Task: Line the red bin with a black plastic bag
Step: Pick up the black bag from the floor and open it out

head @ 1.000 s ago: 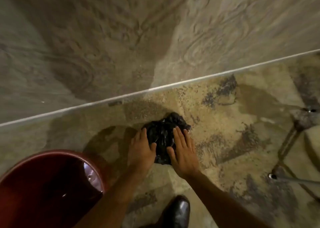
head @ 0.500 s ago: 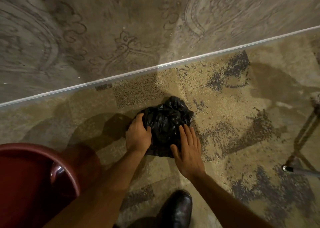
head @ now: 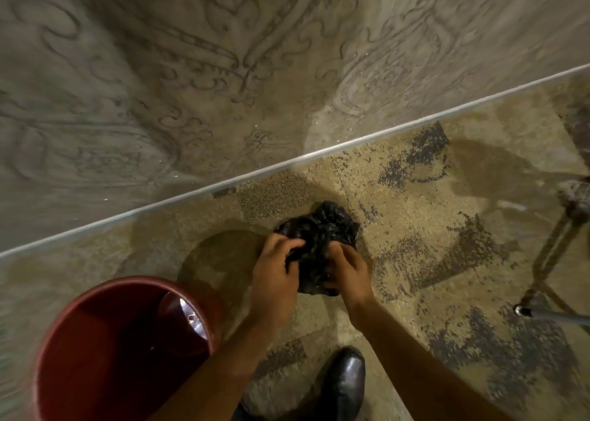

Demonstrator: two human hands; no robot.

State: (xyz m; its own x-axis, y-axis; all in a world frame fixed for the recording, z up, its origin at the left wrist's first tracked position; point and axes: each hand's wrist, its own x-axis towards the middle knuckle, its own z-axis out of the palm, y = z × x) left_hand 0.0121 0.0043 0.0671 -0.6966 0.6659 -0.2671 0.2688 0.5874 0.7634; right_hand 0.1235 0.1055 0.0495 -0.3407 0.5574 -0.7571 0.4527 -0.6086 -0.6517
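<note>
A crumpled black plastic bag (head: 322, 229) lies bunched on the speckled floor near the wall. My left hand (head: 274, 270) grips its left side with curled fingers. My right hand (head: 346, 269) clutches its near right edge. The red bin (head: 95, 308) stands open at the lower left, a shiny patch showing on its inner wall; nothing black lines it. My left forearm passes just right of the bin's rim.
A patterned wall (head: 191, 85) meets the floor along a pale skirting strip (head: 287, 163) just beyond the bag. A black shoe (head: 344, 385) stands below my hands. Metal legs of a stand (head: 542, 261) rise at the right edge.
Both hands were resting flat on the bag; now their fingers have curled and closed on it. The view has shifted, bringing more of the bin into sight.
</note>
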